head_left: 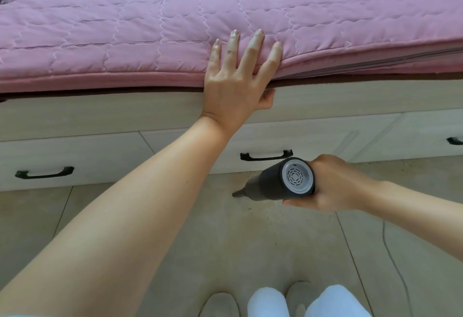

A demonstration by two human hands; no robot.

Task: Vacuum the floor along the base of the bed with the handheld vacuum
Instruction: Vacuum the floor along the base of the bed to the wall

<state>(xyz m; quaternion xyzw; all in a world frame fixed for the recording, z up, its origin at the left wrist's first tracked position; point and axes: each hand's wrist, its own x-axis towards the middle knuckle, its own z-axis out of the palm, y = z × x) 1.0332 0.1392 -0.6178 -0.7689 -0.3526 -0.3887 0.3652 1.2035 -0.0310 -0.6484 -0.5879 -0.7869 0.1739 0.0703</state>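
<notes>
Quilted pink bed cover (150,28), left hand (235,86) fingers (255,46) spread flat on it, right hand (335,184) wrapped round dark cylindrical handheld vacuum (280,179), tapered nozzle on speckled tiled floor (225,241).

One wide-angle camera sits on the person's head, looking forward and steeply down. It takes in the pink quilted bed (175,21) edge across the top, the drawer fronts (75,156) below, and the tiled floor (225,241) close beneath, down to the slippers (220,304).

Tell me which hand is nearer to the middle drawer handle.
Right. The right hand holds the vacuum just below the handle; the left hand rests higher, on the mattress edge.
</notes>
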